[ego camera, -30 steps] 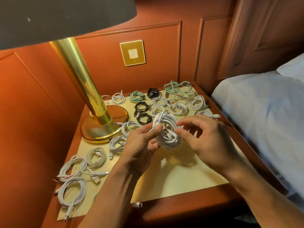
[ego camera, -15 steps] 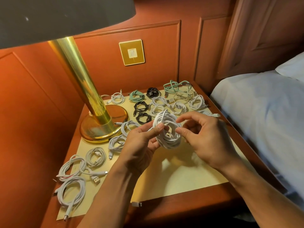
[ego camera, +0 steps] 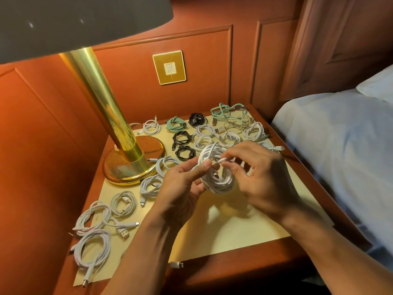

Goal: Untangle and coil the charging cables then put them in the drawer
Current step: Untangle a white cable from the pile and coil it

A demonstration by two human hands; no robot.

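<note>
1. White charging cable coil point(ego camera: 217, 177): mid-frame, held above the cream mat point(ego camera: 244, 228). The left hand point(ego camera: 180, 188) grips its rim with the thumb on top, likely to stop the loops springing open.
2. Right hand point(ego camera: 265, 182): pinches the plug end point(ego camera: 223, 160), seemingly to tuck it through the coil.
3. Finished coils point(ego camera: 93, 248): centre and lower left. Tangled cables point(ego camera: 231, 116): upper centre.
4. Brass lamp base point(ego camera: 134, 165): crowds the left. Bare mat lies below the hands, toward the front edge. No drawer in view.

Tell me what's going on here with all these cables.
A person holds a white cable coil above the nightstand. The left hand grips the coil while the right hand pinches its plug end. Many coiled white, black and green cables lie on the cream mat beside the brass lamp. No drawer is in view.
</note>
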